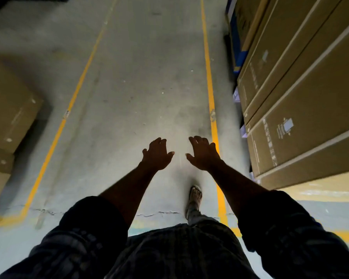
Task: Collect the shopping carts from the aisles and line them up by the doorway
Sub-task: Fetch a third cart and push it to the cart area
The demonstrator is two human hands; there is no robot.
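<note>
Both hands reach forward over a warehouse aisle, the left hand [157, 156] and right hand [205, 156] side by side but apart, fingers loosely spread, holding nothing. A sandalled foot [195, 196] is on the concrete floor [139, 87] between two yellow lines [209, 81], with cardboard boxes [302, 109] stacked at right. Where the shopping carts stand cannot be told.

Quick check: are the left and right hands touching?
Apart. The head view shows the left hand and right hand held out side by side, with a strip of grey floor visible between their thumb tips.
</note>
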